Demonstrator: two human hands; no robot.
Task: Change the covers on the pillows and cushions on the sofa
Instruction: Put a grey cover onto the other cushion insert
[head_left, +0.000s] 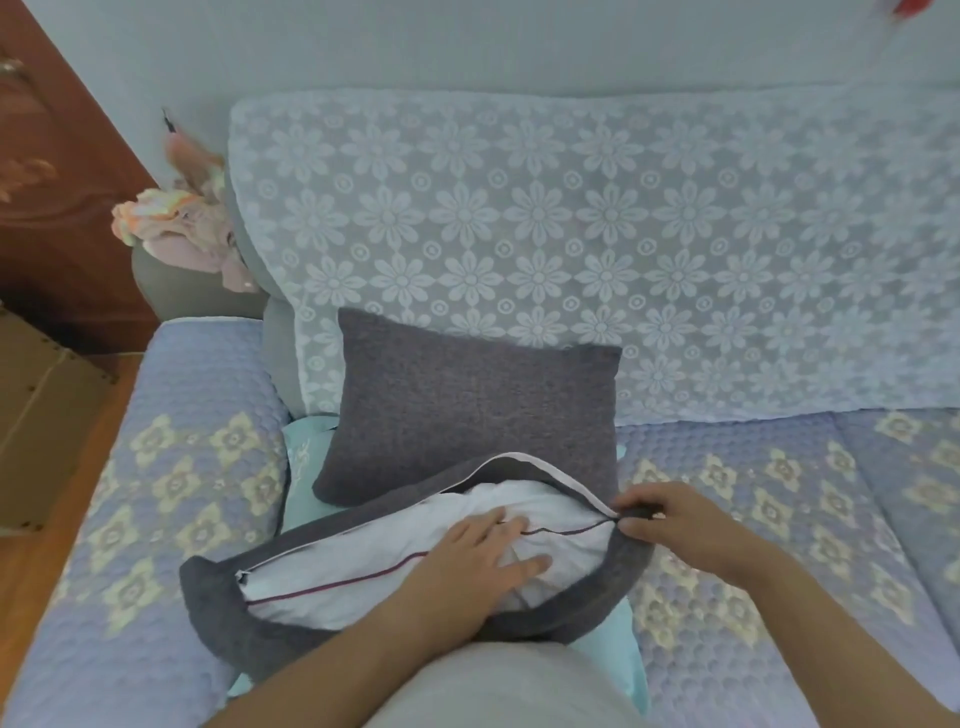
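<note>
On the sofa seat (727, 519), a grey cushion cover (234, 618) lies with its zip side open, the white inner pillow (363, 551) showing through the gap. The left hand (483, 556) presses flat on the white pillow, fingers spread wide. The right hand (670, 525) pinches the cover's right end at the zip. A second grey cushion (467, 410) leans against the lace-draped backrest (623, 234) just behind.

Unzipped grey cover (218, 603) around white pillow (566, 519); zipped grey cushion (467, 405) behind
</note>
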